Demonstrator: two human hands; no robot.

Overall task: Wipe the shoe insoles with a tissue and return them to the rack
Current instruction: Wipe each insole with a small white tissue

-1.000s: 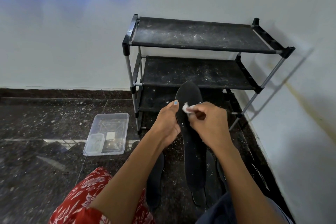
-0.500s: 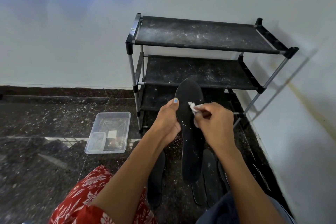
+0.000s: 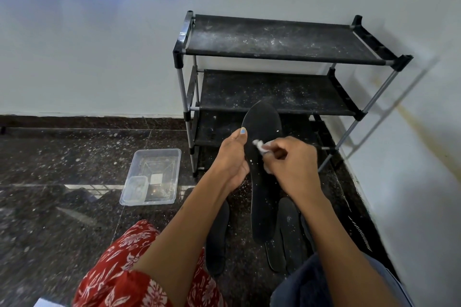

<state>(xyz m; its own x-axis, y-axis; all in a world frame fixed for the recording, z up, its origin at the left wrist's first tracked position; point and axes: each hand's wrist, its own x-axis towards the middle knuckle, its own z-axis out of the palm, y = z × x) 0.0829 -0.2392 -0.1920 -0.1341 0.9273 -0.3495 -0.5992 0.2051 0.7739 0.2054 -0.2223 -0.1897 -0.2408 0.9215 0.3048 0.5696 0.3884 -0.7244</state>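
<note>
Left hand (image 3: 230, 157) gripped black insole (image 3: 263, 169) by its edge, holding it up in front of the rack (image 3: 274, 57). Right hand (image 3: 290, 159) pinched crumpled white tissue (image 3: 260, 146) against insole's upper face. Other insoles (image 3: 282, 234) lay on floor before rack.
</note>
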